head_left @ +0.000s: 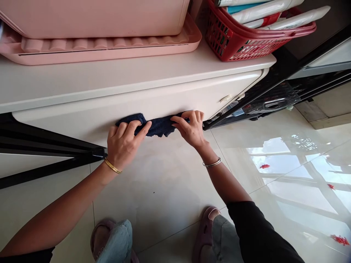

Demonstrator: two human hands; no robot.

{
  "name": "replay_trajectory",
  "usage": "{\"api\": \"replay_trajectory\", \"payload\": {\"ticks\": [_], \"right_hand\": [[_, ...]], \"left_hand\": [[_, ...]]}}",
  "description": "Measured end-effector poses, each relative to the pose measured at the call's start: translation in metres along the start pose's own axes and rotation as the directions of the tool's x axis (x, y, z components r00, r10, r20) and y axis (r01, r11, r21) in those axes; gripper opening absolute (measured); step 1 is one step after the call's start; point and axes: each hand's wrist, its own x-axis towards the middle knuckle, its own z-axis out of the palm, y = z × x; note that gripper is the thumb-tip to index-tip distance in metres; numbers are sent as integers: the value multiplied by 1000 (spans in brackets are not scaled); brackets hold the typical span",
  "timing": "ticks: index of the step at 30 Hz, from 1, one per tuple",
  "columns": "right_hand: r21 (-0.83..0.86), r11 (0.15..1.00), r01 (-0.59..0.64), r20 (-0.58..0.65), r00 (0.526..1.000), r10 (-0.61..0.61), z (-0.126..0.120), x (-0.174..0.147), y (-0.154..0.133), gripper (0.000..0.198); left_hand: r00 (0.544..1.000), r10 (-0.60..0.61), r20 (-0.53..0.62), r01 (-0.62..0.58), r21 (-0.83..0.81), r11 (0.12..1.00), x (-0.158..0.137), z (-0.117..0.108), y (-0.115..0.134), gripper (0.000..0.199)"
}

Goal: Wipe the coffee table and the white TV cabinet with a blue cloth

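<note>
A dark blue cloth [160, 126] is stretched between my two hands against the lower front of a white cabinet [90, 109]. My left hand [123, 140], with a gold bracelet at the wrist, is closed on the cloth's bunched left end. The right end is gripped between the thumb and fingers of my right hand [192, 128], which has a silver bangle at its wrist. The cloth's ragged lower edge hangs over the pale floor. Part of the cloth is hidden under my fingers.
On the cabinet top stand a pink tray [109, 54] with a pink box [95, 18] and a red basket [233, 40] of packages. A small handle [225, 98] sticks out at the front's right. Dark open racks flank the cabinet. Glossy floor tiles [164, 204] reflect a window.
</note>
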Motion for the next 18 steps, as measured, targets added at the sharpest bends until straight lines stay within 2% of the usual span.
{"api": "replay_trajectory", "payload": {"ticks": [5, 8, 11, 15, 18], "right_hand": [[1, 1000, -10, -117, 993, 10, 4, -6, 6, 24], [51, 999, 19, -174, 985, -10, 3, -8, 10, 25], [102, 994, 32, -205, 979, -11, -1, -12, 14, 24], [163, 985, 49, -198, 980, -16, -8, -21, 13, 20], [298, 954, 30, -103, 995, 1, -15, -26, 9, 9]], "left_hand": [[1000, -18, 6, 19, -111, 994, -2, 4, -14, 29], [997, 76, 0, -76, -150, 986, 2, 5, -19, 19], [985, 171, -26, -173, -177, 969, 4, 8, -19, 19], [986, 167, 20, -161, -184, 970, 5, 20, -14, 23], [988, 135, 81, -122, -151, 981, -1, 26, -11, 23]]}}
